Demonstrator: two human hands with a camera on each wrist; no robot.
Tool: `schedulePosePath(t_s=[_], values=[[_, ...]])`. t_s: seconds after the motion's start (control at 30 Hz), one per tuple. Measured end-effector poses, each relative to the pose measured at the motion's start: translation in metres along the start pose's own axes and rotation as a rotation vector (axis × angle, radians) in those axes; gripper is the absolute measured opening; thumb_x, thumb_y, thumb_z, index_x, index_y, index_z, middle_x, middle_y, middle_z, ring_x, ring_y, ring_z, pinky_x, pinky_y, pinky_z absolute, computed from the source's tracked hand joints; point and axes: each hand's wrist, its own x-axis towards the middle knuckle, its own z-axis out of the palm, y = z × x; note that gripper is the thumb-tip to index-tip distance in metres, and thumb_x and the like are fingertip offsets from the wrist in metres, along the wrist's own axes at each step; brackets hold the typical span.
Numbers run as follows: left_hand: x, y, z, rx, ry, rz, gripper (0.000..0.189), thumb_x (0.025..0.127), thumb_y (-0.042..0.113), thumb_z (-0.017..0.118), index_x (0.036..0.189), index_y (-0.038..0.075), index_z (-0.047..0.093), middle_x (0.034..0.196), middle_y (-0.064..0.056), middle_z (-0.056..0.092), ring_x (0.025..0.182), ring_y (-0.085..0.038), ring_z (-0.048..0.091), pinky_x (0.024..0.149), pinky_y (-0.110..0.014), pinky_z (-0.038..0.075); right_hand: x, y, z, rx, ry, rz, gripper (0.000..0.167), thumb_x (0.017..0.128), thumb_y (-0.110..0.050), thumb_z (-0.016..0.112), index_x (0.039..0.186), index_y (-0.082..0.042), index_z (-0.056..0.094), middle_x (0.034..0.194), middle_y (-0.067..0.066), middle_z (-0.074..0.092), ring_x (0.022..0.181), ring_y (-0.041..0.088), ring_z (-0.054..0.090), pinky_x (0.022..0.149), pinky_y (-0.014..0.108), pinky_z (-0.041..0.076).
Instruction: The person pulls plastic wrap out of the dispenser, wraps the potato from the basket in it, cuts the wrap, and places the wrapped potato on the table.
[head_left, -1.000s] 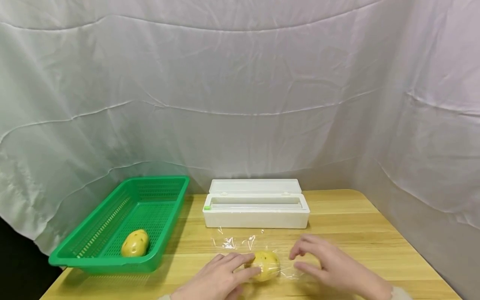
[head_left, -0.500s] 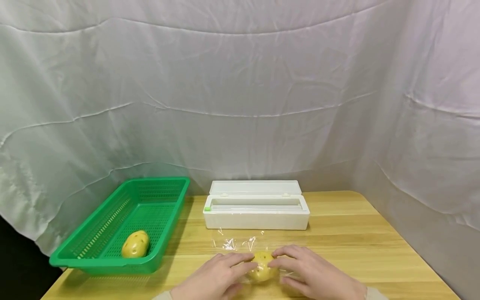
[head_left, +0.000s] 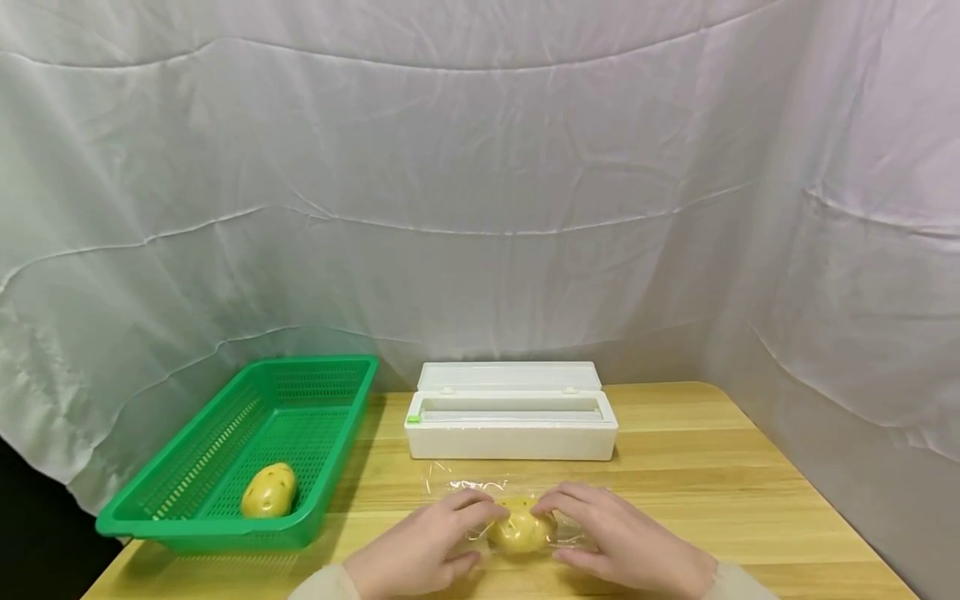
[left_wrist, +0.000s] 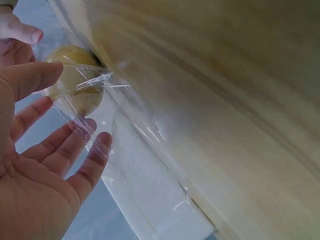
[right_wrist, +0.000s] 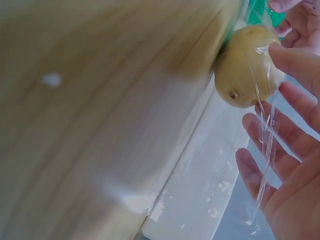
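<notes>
A yellow potato sits at the table's front, partly covered by clear plastic wrap. At its left side, my left hand touches the potato and wrap with bent fingers, the thumb apart. My right hand touches from the other side, also with thumb and fingers apart. In the left wrist view, film stretches past the spread fingers, with no pinch visible. In the right wrist view, creased film runs across the fingers beside the potato. The potato's underside is hidden.
Behind the hands stands a white wrap dispenser, lid raised, with a green slider. A green basket at the left holds another potato. Grey-white curtains close off the back and sides of the wooden table.
My right hand has come left to the potato and touches it. The potato has shifted slightly left, and the film beyond it is drawn nearer. The left hand stays beside it.
</notes>
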Motion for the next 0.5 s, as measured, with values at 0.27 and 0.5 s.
schedulePosePath(t_s=[0.27,0.5], values=[[0.007,-0.007,0.000,-0.061,-0.030,-0.080,0.056,0.093,0.017,0.082,0.144,0.019,0.061,0.140,0.005,0.067,0.129,-0.014,0.065,0.108,-0.035,0.057,0.011,0.004,0.011,-0.065,0.022,0.068,0.057,0.079,-0.028,0.095,0.127,-0.024,0.064,0.124,-0.016,0.067,0.111,0.008,0.068,0.095,0.037,0.061],[0.010,-0.012,0.000,-0.156,-0.041,-0.115,0.055,0.092,0.016,0.084,0.143,0.017,0.061,0.141,0.002,0.068,0.131,-0.016,0.066,0.110,-0.036,0.057,0.021,0.005,0.018,-0.104,0.051,0.071,0.057,0.075,-0.023,0.097,0.122,-0.019,0.065,0.117,-0.012,0.069,0.103,0.009,0.069,0.090,0.034,0.062]])
